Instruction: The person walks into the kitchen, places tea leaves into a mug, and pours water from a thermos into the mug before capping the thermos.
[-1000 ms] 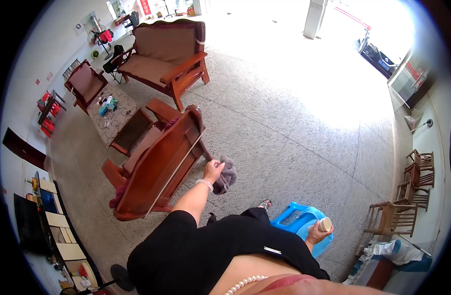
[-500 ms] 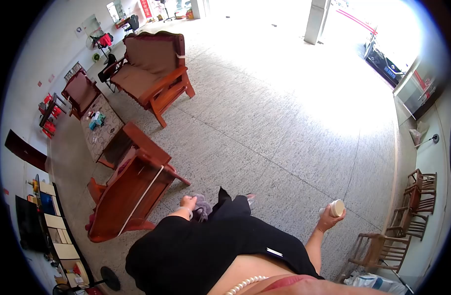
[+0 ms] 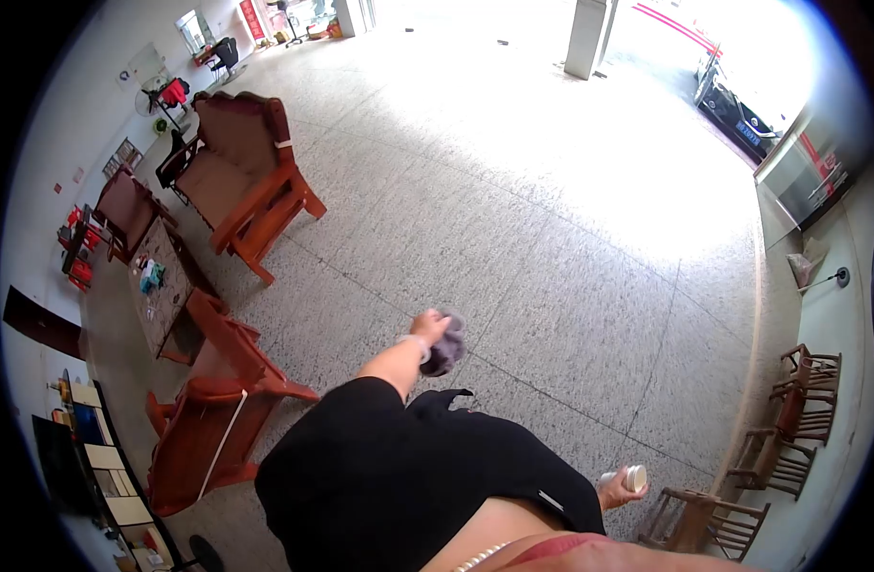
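Your left hand [image 3: 431, 325] grips one grey cloth [image 3: 444, 353]; your right hand [image 3: 614, 493] clasps one pale cup [image 3: 635, 479]; floor [image 3: 542, 276] stretches wide ahead of both; one wooden seat [image 3: 191, 443] edges your left side.

A living room, by its cushioned settee [image 3: 232, 172] and low table [image 3: 166, 303].

Black clothing [image 3: 389, 477] with a whitish tag [image 3: 551, 500]; white bead necklace [image 3: 480, 556]; pale wrist bracelet [image 3: 421, 347]

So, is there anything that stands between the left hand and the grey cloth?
Nothing visible does: the left hand grips the grey cloth directly, with the speckled floor showing behind them.
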`<state>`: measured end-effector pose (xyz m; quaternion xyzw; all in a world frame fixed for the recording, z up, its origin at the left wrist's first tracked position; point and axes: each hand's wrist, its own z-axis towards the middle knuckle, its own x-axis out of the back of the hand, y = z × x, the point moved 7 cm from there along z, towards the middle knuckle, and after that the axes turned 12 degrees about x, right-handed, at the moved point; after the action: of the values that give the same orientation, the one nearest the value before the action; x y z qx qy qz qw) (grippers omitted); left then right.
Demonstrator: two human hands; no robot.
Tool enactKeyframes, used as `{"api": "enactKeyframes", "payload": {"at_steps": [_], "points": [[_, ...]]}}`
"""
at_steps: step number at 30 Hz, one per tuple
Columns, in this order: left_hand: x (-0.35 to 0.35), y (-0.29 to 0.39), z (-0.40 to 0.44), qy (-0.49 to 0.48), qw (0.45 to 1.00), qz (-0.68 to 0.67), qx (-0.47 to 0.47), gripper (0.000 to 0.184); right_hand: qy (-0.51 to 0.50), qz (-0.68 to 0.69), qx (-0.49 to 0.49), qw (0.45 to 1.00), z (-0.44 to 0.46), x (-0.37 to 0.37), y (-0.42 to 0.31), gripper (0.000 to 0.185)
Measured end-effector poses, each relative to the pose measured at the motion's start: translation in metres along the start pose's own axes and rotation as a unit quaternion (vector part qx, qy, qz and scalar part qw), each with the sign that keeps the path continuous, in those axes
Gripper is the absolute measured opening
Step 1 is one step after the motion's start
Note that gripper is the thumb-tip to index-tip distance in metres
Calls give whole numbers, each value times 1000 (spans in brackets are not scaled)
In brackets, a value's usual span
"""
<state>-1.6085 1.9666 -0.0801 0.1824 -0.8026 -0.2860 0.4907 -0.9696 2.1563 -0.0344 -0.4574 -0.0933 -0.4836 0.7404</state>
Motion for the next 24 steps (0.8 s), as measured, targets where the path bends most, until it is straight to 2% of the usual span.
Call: {"api": "enactKeyframes", "payload": {"at_steps": [3,6,8,9,12,13,15,18,20,21,24], "points": [[-72,113,21,-31,994,-9,-103,38,11,-44,-12,999,21,-29,38,70],[-124,200,15,-44,988,-23,-145,35,-1,-54,-52,997,64,-61,63,70],[-165,215,21,-66,989,11,-133,36,-6,-37,-85,996,95,-100,81,69],[-180,224,21,-75,989,28,-128,37,-4,-22,-95,995,120,-112,61,67],[-243,184,64,-117,989,78,-37,37,-30,-11,-80,996,187,-177,73,67],[-232,203,59,-106,991,78,-12,37,-5,-3,-7,1000,216,-198,69,68],[-206,242,37,-85,993,74,41,38,-26,32,24,999,274,-240,57,69],[-195,257,40,-28,993,39,112,37,-30,69,72,995,353,-304,16,69],[-216,233,60,10,989,16,146,38,-15,119,88,989,398,-359,12,68],[-225,226,73,24,983,46,176,39,-5,158,84,984,417,-386,13,68],[-243,224,111,24,970,143,197,41,-18,132,73,988,462,-426,-21,67]]}}
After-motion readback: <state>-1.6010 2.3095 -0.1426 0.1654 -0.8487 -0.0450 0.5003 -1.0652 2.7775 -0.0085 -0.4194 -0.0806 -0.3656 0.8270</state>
